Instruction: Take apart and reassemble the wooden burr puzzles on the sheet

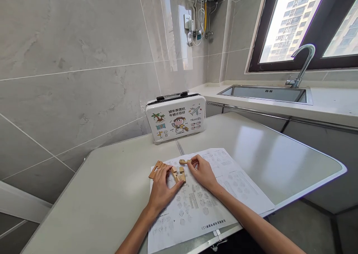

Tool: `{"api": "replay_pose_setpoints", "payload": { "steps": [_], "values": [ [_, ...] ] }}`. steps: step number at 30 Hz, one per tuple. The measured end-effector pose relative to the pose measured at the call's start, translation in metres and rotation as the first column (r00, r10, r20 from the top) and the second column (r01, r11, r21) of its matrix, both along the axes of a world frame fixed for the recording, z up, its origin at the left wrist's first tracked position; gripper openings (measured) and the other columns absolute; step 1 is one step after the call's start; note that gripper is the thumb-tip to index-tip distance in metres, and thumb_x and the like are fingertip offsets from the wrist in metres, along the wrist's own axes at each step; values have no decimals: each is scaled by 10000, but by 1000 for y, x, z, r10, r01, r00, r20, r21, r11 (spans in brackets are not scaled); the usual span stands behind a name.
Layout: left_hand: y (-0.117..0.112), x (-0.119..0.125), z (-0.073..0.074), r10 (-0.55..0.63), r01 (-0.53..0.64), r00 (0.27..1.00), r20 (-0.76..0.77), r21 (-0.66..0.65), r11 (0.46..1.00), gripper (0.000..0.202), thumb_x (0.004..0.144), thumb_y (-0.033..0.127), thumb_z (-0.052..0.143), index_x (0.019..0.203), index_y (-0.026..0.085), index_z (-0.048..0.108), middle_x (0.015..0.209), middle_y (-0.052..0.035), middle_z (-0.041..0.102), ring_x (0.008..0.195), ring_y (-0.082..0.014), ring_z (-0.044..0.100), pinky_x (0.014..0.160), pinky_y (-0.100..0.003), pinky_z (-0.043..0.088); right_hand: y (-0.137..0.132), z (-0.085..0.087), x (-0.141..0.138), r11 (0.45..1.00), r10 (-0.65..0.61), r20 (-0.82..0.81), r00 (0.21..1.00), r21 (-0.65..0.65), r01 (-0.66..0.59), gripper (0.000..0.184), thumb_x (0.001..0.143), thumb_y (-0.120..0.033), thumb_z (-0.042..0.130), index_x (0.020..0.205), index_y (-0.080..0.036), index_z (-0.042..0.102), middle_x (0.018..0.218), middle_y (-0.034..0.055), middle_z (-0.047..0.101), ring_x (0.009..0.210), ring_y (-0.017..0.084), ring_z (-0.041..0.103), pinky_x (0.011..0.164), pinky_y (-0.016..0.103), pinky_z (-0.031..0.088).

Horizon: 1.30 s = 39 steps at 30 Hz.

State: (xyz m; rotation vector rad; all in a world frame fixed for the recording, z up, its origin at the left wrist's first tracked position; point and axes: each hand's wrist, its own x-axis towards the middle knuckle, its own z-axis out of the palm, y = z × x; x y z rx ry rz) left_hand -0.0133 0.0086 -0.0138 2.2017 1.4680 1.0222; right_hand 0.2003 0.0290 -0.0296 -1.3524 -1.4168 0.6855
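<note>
1. Holding a small wooden piece [182,162] in the right hand [203,172]; pinching one end narrowly between thumb and fingertips; pointing the free end leftward, over the far part of the printed paper [195,216]; unable to tell whether touching it.
2. Steadying the notched wooden pieces [175,175] with the left hand [164,183]; keeping them between thumb and fingers, set fairly wide, with the thumb tip against the near end; unable to tell whether joined to each other.
3. Reaching with the left fingers over the edge of a slotted wooden plate [157,168]; lying flat at the far left corner of the paper.
4. Working on the paper, spread across a pale table [112,187]; covered in small drawings, mostly too faint to make out.
5. Backed by a white case [179,121], upright on the table; marked with cartoons and "TRAVEL"; topped with a black handle.
6. Bordered behind by a grey tiled wall [84,41]; flanked at far right by a sink [279,94] and curved faucet [306,62], below a window [293,22].
</note>
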Motion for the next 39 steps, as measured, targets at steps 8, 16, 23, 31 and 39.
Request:
{"api": "replay_pose_setpoints", "payload": {
  "steps": [8, 16, 23, 31, 39],
  "values": [
    [2, -2, -1, -34, 40, 997, -71, 81, 996, 495, 804, 488, 818, 1198, 250, 637, 1254, -98, 677, 1237, -338, 604, 1062, -554, 488, -2, -6, -3, 999, -8, 257, 966, 47, -4, 136, 827, -301, 618, 880, -252, 503, 797, -3, 630, 727, 208, 595, 662, 321, 413],
    [0, -1, 0, -58, 74, 989, -134, 119, 990, 470, 815, 460, 810, 1214, 257, 668, 1303, -102, 650, 1266, -342, 564, 1095, -576, 460, -4, -8, -4, 987, 122, 362, 924, 54, -151, 180, 759, -203, 622, 912, -228, 530, 839, 20, 635, 795, 222, 574, 729, 336, 396],
    [-2, 0, 1, -93, 113, 985, -143, 139, 984, 550, 831, 420, 791, 1333, 276, 619, 1352, -107, 643, 1320, -352, 545, 1112, -578, 456, -9, -2, -4, 952, 236, 392, 889, 89, -293, 94, 819, -193, 660, 836, -232, 577, 814, 20, 642, 825, 231, 579, 779, 358, 418],
    [-3, 0, 7, -133, 158, 974, -182, 129, 979, 575, 833, 428, 784, 1351, 276, 588, 1375, -111, 627, 1323, -361, 527, 1110, -586, 446, -17, 10, -6, 868, 423, 312, 851, 131, -479, 61, 919, -218, 656, 864, -242, 670, 898, 31, 720, 911, 237, 626, 886, 391, 463],
    [-4, -5, 8, -207, 229, 956, -210, 89, 969, 481, 864, 293, 698, 1333, 273, 591, 1255, -100, 672, 1282, -339, 552, 1071, -539, 485, -19, 15, -6, 825, 532, 211, 820, 91, -558, 126, 961, -274, 627, 1014, -256, 741, 970, 37, 769, 924, 236, 683, 900, 390, 486]
  ]
}}
